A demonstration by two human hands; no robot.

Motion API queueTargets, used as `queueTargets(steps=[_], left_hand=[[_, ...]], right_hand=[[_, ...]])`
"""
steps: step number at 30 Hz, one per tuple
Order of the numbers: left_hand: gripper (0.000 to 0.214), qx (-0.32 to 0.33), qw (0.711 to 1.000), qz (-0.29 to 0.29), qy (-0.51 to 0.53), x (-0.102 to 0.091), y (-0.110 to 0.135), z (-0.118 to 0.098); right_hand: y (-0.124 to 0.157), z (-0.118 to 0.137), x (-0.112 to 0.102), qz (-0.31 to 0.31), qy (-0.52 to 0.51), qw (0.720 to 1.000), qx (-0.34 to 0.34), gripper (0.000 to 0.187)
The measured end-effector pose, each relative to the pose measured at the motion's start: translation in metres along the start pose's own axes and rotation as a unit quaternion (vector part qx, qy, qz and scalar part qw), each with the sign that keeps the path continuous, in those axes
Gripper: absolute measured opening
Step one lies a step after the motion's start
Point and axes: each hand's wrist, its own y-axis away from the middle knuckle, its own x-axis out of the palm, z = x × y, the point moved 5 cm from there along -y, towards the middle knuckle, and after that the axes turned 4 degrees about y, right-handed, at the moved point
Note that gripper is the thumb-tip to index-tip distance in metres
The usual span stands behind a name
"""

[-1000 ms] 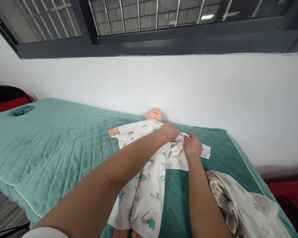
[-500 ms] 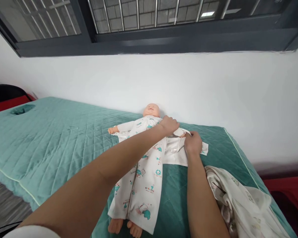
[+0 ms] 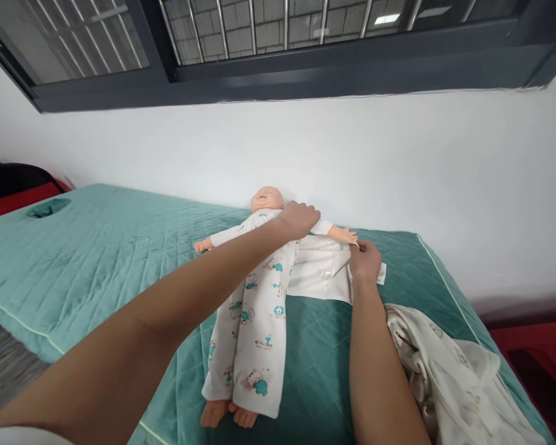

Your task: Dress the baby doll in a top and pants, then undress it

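Note:
A baby doll lies on its back in a white printed sleeper, head toward the wall and bare feet toward me. My left hand is closed at the doll's shoulder and upper arm; its fingertips are hidden. The doll's bare hand sticks out of a white sleeve, fingers spread. Just below it, my right hand pinches the edge of a white cloth garment, which lies spread beside the doll with its plain side up.
A green quilted cover lies beneath everything, with a hole at the far left. Crumpled printed white cloth lies by my right forearm. The white wall and a dark window frame stand behind. Red items show at both sides.
The doll's hand, mostly covered by white cloth before, now shows bare. The doll has shifted left in view. My left hand has moved slightly up and left.

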Motion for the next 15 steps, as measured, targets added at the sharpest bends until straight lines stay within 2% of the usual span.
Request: queueTargets(steps=[5, 7, 9, 10, 12, 15], left_hand=[[0.033, -0.005, 0.999, 0.010, 0.044, 0.004, -0.011, -0.014], [0.034, -0.004, 0.997, 0.031, 0.066, 0.011, -0.020, -0.027], [0.033, -0.002, 0.995, 0.052, 0.085, 0.016, -0.028, -0.041], [0.032, -0.002, 0.994, 0.060, 0.091, 0.019, -0.031, -0.047], [0.033, -0.003, 0.992, 0.074, 0.100, 0.021, -0.035, -0.055], [0.032, -0.005, 0.990, 0.088, 0.114, 0.020, -0.027, -0.051]], right_hand=[[0.003, 0.010, -0.001, -0.001, -0.057, 0.996, -0.073, 0.038], [0.014, 0.025, -0.009, -0.053, -0.043, 0.988, -0.138, 0.046], [0.035, 0.046, -0.016, -0.117, -0.002, 0.964, -0.237, 0.057], [0.046, 0.057, -0.016, -0.129, 0.019, 0.950, -0.283, 0.063], [0.065, 0.071, -0.011, -0.110, 0.022, 0.935, -0.337, 0.068], [0.079, 0.078, 0.002, -0.050, -0.047, 0.936, -0.346, 0.067]])
